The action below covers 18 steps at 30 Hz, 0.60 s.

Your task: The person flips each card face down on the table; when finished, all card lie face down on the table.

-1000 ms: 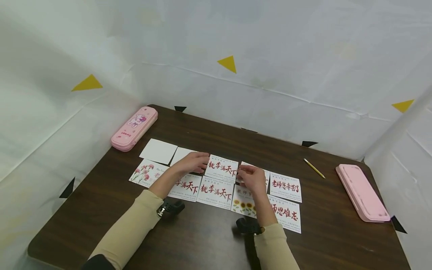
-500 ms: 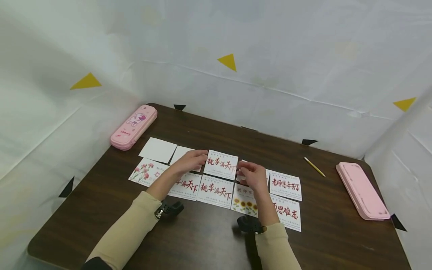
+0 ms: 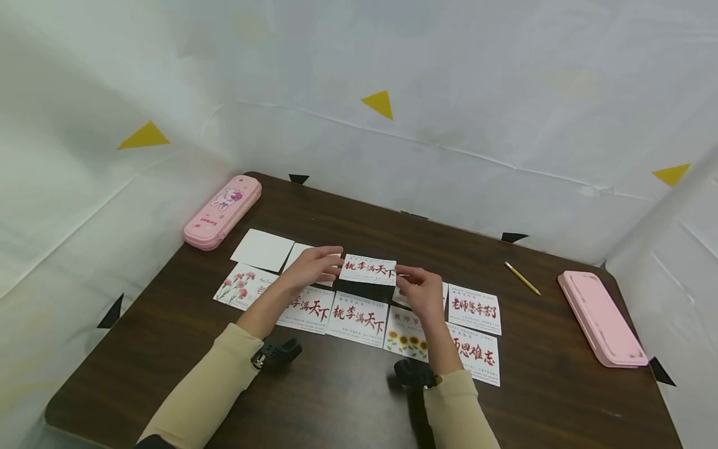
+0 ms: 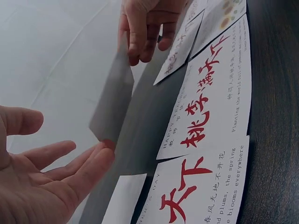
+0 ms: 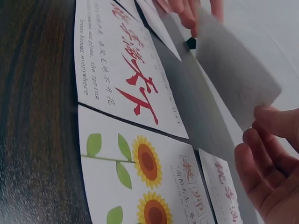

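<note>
A white card with red Chinese lettering is held up off the table, tilted, above the row of cards. My right hand pinches one corner of it between thumb and fingers, plainly seen in the right wrist view. At its opposite side is my left hand; in the left wrist view its extended fingertips touch the card's corner, while the thumb stands apart. Below lie a matching red-lettered card and a sunflower card. My right hand partly covers another lettered card behind it.
More cards lie in two rows: a blank white card, a carnation card and lettered ones at right. A pink pencil case lies far left, another pink case right. A yellow pencil lies near the back edge.
The lettered card has risen off the table and tilted, looking shorter from above, with dark tabletop showing beneath it. My right hand has taken its corner; my left hand moved slightly left.
</note>
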Motion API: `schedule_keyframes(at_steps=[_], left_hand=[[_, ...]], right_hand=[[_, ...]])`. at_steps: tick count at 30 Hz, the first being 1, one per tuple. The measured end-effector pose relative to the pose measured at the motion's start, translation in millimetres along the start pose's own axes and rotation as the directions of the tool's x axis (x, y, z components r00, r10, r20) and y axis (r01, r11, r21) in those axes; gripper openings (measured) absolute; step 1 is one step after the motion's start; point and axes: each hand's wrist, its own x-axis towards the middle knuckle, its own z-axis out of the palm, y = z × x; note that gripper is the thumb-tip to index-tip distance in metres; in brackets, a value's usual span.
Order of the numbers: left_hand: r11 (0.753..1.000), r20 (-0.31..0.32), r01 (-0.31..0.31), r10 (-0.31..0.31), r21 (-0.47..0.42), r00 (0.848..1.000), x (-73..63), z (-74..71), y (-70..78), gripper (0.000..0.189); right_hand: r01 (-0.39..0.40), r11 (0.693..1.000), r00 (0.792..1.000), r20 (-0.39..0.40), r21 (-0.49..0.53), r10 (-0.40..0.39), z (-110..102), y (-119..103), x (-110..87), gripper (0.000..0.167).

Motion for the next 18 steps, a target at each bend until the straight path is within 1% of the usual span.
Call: schedule_keyframes(at_steps=[2,4,6,9,11,14,18], left_hand=[[0.999,-0.002,-0.019,0.019,-0.030,1.000,-0.9,-0.5,0.8,0.047],[0.997,-0.007,-0.032,0.031,-0.069,0.999,-1.9,-0.1,2.0,0.047],[0.994,-0.017,-0.049,0.048,-0.101,0.999,-2.7,1.5,2.9,0.046],[0.987,-0.049,-0.068,0.062,-0.146,0.997,-4.8,6.4,5.2,0.044],[0.987,-0.070,-0.083,0.074,-0.139,0.995,-5.7,10.4,5.3,0.043],[0.990,-0.101,-0.089,0.078,-0.111,0.992,-6.4,15.6,4.1,0.043],[0.995,-0.115,-0.081,0.074,-0.063,0.991,-6.2,18.4,1.3,0.046]], right_hand=[[0.038,0.999,0.999,-0.022,-0.020,-0.039,0,0,0.8,0.019],[0.051,0.999,0.997,-0.048,-0.021,-0.052,1,-1,1.2,0.016],[0.045,0.999,0.996,-0.075,-0.003,-0.045,3,-2,0.8,0.016],[0.014,0.999,0.993,-0.118,0.046,-0.009,5,-4,-0.3,0.018],[-0.008,0.998,0.990,-0.140,0.070,0.017,7,-5,-0.8,0.020],[-0.034,0.996,0.985,-0.166,0.079,0.047,11,-4,-1.6,0.019],[-0.065,0.997,0.976,-0.203,0.042,0.073,15,-2,-2.3,0.017]])
